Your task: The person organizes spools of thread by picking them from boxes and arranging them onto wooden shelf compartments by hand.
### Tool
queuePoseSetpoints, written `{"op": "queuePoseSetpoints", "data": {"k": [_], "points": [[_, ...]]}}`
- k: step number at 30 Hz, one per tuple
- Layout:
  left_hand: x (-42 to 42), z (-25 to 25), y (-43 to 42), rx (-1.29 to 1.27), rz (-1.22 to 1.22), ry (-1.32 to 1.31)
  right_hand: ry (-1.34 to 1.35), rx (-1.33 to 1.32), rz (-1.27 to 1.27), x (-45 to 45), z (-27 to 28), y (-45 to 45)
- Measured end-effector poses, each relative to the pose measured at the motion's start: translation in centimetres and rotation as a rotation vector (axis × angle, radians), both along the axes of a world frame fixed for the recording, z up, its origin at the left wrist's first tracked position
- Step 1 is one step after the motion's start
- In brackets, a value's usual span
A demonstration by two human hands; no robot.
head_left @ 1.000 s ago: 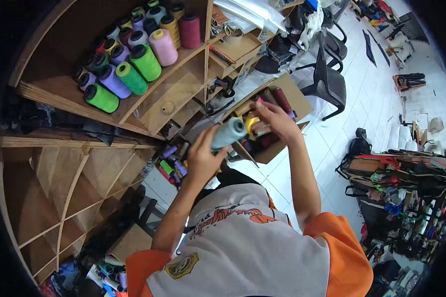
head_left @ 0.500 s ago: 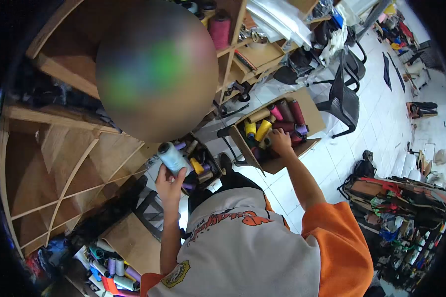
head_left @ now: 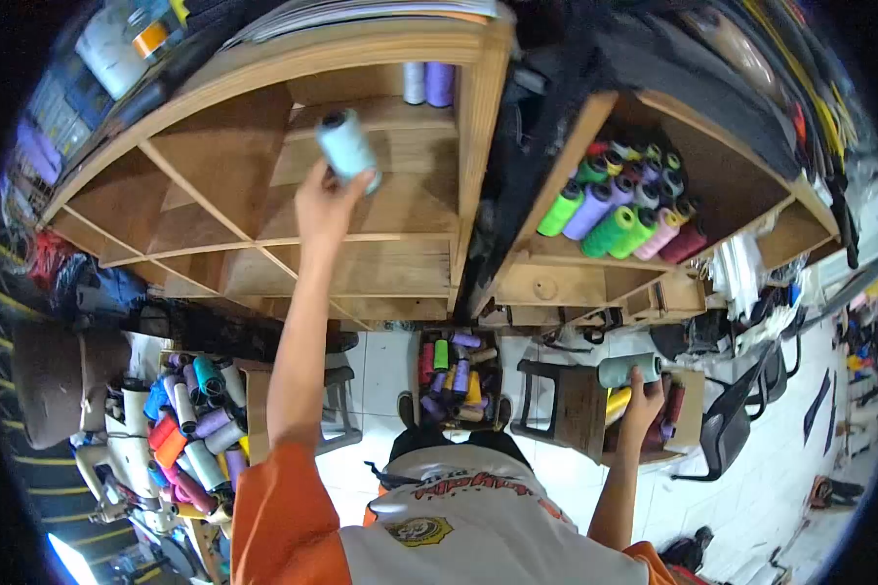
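In my left hand (head_left: 327, 210) is a light blue thread cone (head_left: 347, 148), raised in front of the left wooden shelf (head_left: 380, 210). Its black tip points up. My right hand (head_left: 642, 400) grips a grey-green thread cone (head_left: 626, 370), lying sideways above a cardboard box (head_left: 690, 414) on the right. A yellow cone (head_left: 618, 405) and dark red ones show in that box. A white cone (head_left: 415, 84) and a purple cone (head_left: 440, 86) stand in the shelf's upper right compartment.
Green, purple, pink and red cones (head_left: 610, 232) fill a compartment of the right shelf. Between my feet sits a box of mixed cones (head_left: 458, 375). More cones are piled at left (head_left: 190, 419). Dark stools (head_left: 537, 400) flank the middle box; a black chair (head_left: 737, 414) stands right.
The view has turned left toward the shelves. My left hand has lifted the light blue cone to the left shelf. My right hand has come up from the box with a grey-green cone.
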State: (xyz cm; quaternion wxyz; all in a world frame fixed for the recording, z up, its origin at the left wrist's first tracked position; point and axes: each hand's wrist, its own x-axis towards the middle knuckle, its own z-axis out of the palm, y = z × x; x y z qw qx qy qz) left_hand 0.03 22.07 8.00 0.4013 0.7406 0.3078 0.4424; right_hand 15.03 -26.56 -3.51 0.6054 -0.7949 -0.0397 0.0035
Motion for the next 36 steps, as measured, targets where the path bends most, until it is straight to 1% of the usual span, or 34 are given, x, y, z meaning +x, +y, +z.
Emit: {"op": "queuePoseSetpoints", "data": {"k": [1,3,4,5,6,8,9,10,11,12,13,15,16,18,19,21,22,24,26,27,28,29,31,32,33,34,35,36], "points": [[1.5,-0.3,2.7,0.129,0.043,-0.007,-0.020,0.032,0.026,-0.2,0.3,1.2],[5.0,-2.3,9.7,0.181,-0.088,-0.010,-0.047,0.091,0.075,-1.1,0.6,3.0],[6.4,-1.3,11.4,0.143,-0.034,0.203,-0.012,0.122,0.106,-2.3,1.6,4.1],[7.5,-0.2,12.1,0.101,0.017,0.416,-0.106,0.056,0.129,-2.8,1.0,4.4],[8.3,0.7,11.9,0.011,0.006,0.314,-0.067,0.079,0.149,-3.9,1.2,5.0],[9.8,0.8,13.0,-0.036,-0.048,0.120,-0.037,0.099,0.156,-6.5,2.3,6.8],[11.3,-0.6,14.7,0.010,-0.092,0.036,-0.038,0.098,0.139,-7.8,2.6,7.5],[12.6,-1.9,16.1,-0.002,-0.122,-0.051,-0.028,0.087,0.159,-8.6,2.3,7.4],[14.0,-3.2,17.4,-0.013,-0.153,-0.136,0.040,0.089,0.133,-9.4,2.1,7.5],[15.4,-4.2,18.4,-0.079,-0.171,-0.228,0.006,0.132,0.128,-10.2,2.1,8.1],[17.6,-6.1,20.4,-0.079,-0.192,-0.319,-0.028,0.176,0.121,-11.0,2.1,8.7],[21.9,-9.9,24.4,-0.073,-0.245,-0.496,0.030,0.130,0.120,-12.1,2.1,8.8],[23.6,-11.2,26.0,-0.150,-0.250,-0.501,0.042,0.125,0.125,-12.5,2.3,9.0],[23.7,-11.3,26.0,-0.194,-0.228,-0.482,0.059,0.129,0.148,-12.9,3.0,9.6],[23.4,-11.4,25.6,-0.161,-0.205,-0.456,0.068,0.139,0.161,-12.9,3.4,10.0],[23.1,-11.4,25.2,-0.066,-0.121,-0.296,0.051,0.139,0.194,-12.8,4.4,11.2],[23.4,-11.8,25.4,-0.002,-0.061,-0.163,0.025,0.131,0.211,-12.7,5.0,12.1],[23.7,-12.0,25.3,0.057,-0.001,0.020,-0.003,0.108,0.232,-12.4,6.1,13.7],[20.4,-8.5,21.9,0.049,0.004,0.123,-0.001,0.073,0.241,-12.1,5.9,14.3],[20.1,-8.0,21.7,0.080,-0.006,0.160,0.000,0.057,0.248,-11.9,5.9,14.7],[19.8,-7.9,21.7,0.111,-0.015,0.199,-0.034,0.103,0.332,-11.8,7.0,15.8],[19.4,-7.8,21.7,0.143,-0.023,0.240,-0.025,0.120,0.344,-11.9,8.0,17.1],[21.0,-10.3,24.0,0.518,0.159,0.150,-0.006,0.160,0.364,-12.1,9.6,19.4],[21.7,-11.8,24.9,0.503,0.122,0.037,-0.029,0.143,0.400,-11.6,10.0,20.1],[21.6,-12.4,25.1,0.490,0.081,-0.074,0.002,0.156,0.424,-11.4,10.6,21.1],[19.7,-11.4,23.6,0.270,-0.082,-0.246,0.004,0.173,0.432,-11.1,11.1,22.0],[15.1,-7.4,18.6,0.169,-0.007,-0.145,0.008,0.189,0.442,-10.7,11.6,22.9],[10.1,-2.8,13.2,0.067,0.059,-0.038,-0.044,0.155,0.451,-10.2,12.1,24.0]]}}
